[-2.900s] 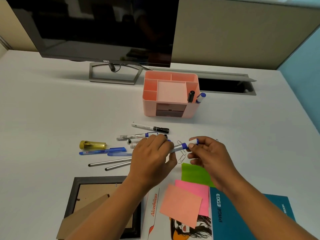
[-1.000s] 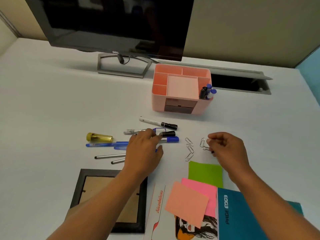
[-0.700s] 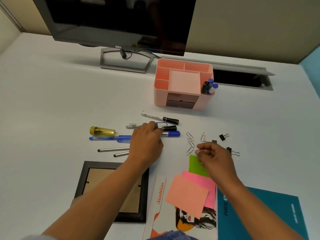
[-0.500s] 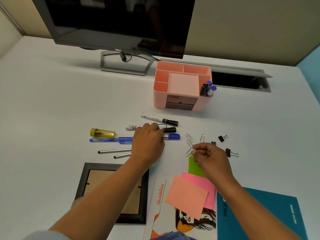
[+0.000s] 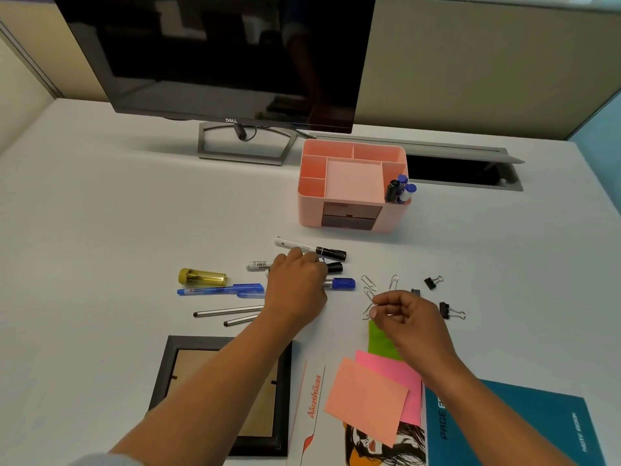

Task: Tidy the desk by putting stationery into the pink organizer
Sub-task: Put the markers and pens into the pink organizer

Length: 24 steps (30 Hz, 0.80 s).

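Lettering first: monitor (image 5: 215, 55) at 12 o'clock reads "DELL" on its lower bezel. White book (image 5: 314, 398) at 6 o'clock reads "Akashikaa" along its left side. Blue notebook (image 5: 510, 428) at 5 o'clock shows "PAGE E", cut off by the right forearm, and what looks like "NOTE BOOK" near its right edge. Pink organizer (image 5: 393, 216) stands upright at 12 o'clock of the hands, with two drawers shut in its front. Its right front compartment holds three capped markers (image 5: 400, 191) on end, one black and two blue. Left hand (image 5: 295, 287) lies knuckles-up on the loose markers on the bench (image 5: 117, 203), fingers curled down. A blue-capped marker (image 5: 341, 284) pokes out at its 3 o'clock; grip hidden, cannot tell whether it closes. Right hand (image 5: 406, 314) pinches a paper clip (image 5: 367, 312) between thumb and forefinger, just past the green sticky note (image 5: 379, 343). More clips (image 5: 368, 284) lie at its 11 o'clock and binder clips (image 5: 452, 311) at its 3 o'clock. Blue pen (image 5: 218, 291) and yellow-capped tube (image 5: 201, 277) lie at 9 o'clock of the left hand, picture frame (image 5: 221, 391) at 7 o'clock. Orange note (image 5: 366, 401) overlaps the book. Open cable hatch (image 5: 463, 171) sits at 3 o'clock of the organizer, by the bench's far edge. White bench runs wide toward 9 o'clock.
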{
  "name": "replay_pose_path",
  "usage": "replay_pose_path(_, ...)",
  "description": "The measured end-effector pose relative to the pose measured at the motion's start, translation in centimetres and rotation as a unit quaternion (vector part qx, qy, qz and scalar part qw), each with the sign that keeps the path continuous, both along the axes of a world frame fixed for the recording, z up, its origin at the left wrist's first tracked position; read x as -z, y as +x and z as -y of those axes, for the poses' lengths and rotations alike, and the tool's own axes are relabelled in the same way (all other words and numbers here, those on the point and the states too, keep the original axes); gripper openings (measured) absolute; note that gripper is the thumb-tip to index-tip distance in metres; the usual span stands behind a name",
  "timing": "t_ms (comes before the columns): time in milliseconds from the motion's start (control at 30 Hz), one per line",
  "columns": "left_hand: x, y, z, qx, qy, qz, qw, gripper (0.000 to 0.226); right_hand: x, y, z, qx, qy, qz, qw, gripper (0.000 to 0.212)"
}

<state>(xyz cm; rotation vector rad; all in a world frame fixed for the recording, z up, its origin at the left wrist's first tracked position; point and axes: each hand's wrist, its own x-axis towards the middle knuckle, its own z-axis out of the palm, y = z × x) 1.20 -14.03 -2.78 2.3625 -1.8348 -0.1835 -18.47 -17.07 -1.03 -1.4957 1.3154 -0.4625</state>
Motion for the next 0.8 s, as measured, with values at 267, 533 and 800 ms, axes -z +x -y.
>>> replay_pose_path(267,-0.4,-0.3,-0.1,0.014,-0.022,-0.029,0.999,0.01,-0.3,-0.2,-0.2,0.011,0.004,0.004,1.0,0.013)
replay_pose_path(533,-1.9,-0.8,-0.2,0.034,-0.124,-0.045,0.991,0.024,-1.2,-0.6,0.2,0.025,-0.012,0.0,1.0,0.015)
replay_pose_path(800,-3.1,-2.9,-1.4,0.082,-0.262,-0.033,0.961,0.022,-4.6,0.2,1.6,0.067,0.027,0.113,0.991,0.015)
